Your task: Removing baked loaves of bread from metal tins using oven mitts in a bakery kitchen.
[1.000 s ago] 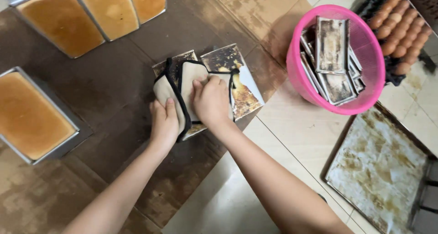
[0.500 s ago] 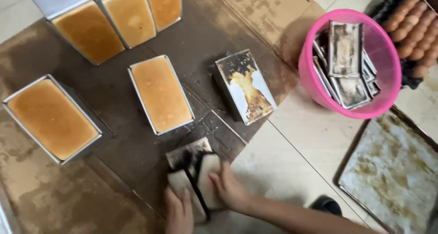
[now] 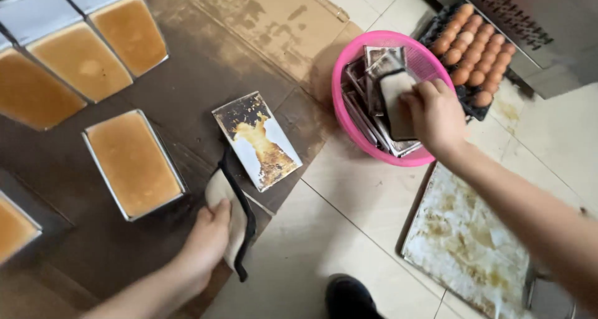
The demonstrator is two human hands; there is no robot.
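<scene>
I am seeing the left hand (image 3: 208,241) pressing flat, fingers together, on a beige black-edged cloth pad (image 3: 232,216); the right hand (image 3: 436,117), at two o'clock, is clamping a scorched rectangular metal lid (image 3: 396,104) in the pink plastic basket (image 3: 349,117).

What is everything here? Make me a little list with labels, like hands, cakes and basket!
Place: floor covered with brown cardboard beside pale tiles
Left hand: rests on a folded cloth pad with a dark edge
Right hand: grips a flat metal lid in the pink basket
Basket holds: a stack of stained lids
Loaf tins: several with golden baked tops; nearest one beside the pad
Loose lid: scorched, lying on the cardboard
Eggs: brown, in a tray behind the basket
Baking sheet: stained, on the tiles
</scene>
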